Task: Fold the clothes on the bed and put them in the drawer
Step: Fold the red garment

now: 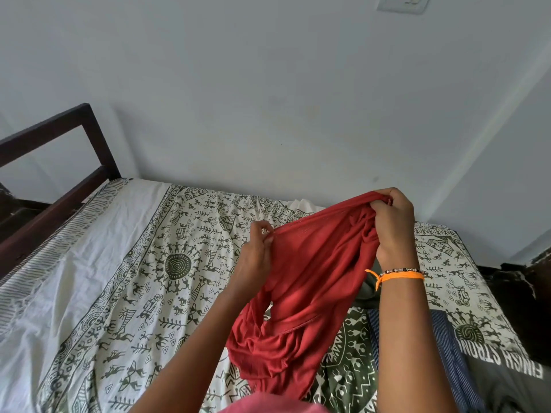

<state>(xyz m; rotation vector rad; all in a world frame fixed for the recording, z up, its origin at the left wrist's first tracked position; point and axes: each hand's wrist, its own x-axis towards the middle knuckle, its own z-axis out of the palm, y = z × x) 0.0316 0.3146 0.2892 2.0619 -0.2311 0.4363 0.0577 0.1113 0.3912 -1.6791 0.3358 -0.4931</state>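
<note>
Clothes on the bed (pixel 89 263) with its white figure-printed cotton sheet remain unfolded: the left hand (pixel 257 251) pinches one edge of a soft red jersey garment (pixel 301 293) held above it, and the right hand (pixel 390 225) grips its bunched other end. Further right, a grey printed shirt (pixel 507 380) lies loose, so folding looks barely begun; no drawer shows.

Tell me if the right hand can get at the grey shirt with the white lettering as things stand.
Probably not yet: the right hand grips the red garment. The grey shirt lies uncovered beside that arm, so the way looks free once it lets go.

"FINISH STRONG" stands in white, upside down, on the grey garment (pixel 512 380).
</note>
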